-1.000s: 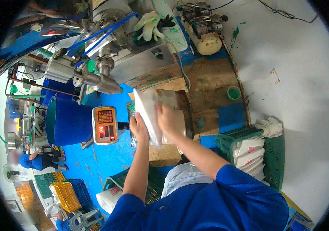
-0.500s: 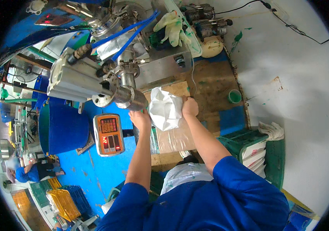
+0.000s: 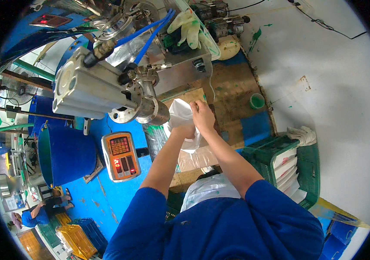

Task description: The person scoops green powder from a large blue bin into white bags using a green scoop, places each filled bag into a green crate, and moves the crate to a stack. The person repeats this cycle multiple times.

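A white bag [image 3: 179, 111] stands open-mouthed on a work surface, right beside the metal outlet pipe [image 3: 158, 113] of a filling machine. My right hand [image 3: 203, 117] is closed on the bag's far right rim. My left hand [image 3: 185, 131] reaches into the bag's mouth from the near side; its fingers are hidden by the white material. Under the bag, a clear plastic sheet [image 3: 193, 159] covers the surface. To the left sits an orange weighing scale [image 3: 121, 157] with a keypad and lit red digits.
A machine cylinder [image 3: 94, 89] and blue hoses [image 3: 150, 39] hang at upper left. At right, a green crate [image 3: 258, 158] holds stacked white bags, with gloves [image 3: 302, 135] on its rim. A green cup [image 3: 257, 101] lies beyond. A blue tub [image 3: 65, 154] and a seated person [image 3: 37, 214] are at left.
My left hand has moved from the bag's left side to its mouth. The right hand has shifted up and left along the rim. The crumpled bag now stands more open.
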`<state>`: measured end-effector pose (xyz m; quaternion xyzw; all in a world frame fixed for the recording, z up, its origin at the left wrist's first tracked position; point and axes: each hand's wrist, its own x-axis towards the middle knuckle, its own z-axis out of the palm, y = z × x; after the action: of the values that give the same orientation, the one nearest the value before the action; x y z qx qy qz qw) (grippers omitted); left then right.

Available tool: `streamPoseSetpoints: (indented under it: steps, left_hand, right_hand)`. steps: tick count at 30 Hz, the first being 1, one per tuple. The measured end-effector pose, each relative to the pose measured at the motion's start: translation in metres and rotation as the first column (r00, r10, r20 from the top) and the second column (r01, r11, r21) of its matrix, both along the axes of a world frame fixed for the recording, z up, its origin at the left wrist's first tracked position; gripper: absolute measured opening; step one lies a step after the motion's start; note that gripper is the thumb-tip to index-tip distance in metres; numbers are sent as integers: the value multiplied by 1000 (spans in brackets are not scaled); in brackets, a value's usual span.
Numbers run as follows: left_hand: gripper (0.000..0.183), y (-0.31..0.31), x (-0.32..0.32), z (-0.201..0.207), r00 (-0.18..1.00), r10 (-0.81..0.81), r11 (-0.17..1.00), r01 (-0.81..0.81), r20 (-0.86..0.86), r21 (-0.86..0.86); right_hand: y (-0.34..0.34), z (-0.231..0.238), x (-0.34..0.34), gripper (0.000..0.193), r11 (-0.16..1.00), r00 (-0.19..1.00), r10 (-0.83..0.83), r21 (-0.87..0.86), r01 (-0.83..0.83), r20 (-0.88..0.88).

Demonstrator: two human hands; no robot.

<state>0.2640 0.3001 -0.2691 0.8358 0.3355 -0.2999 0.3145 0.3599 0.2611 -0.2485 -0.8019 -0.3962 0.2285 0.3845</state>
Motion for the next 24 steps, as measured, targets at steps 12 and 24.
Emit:
streamPoseSetpoints:
  steps: [12, 24]
  left_hand:
    - [50, -156, -90, 6, 485, 717, 497, -859, 501, 120]
    - [41, -142, -28, -114, 433, 822, 419, -900, 371, 122]
  right_hand:
    - [3, -6, 7, 32, 998, 993, 54, 40, -50, -103]
    - [-4, -5, 12, 29, 996, 973, 85, 45, -77, -213]
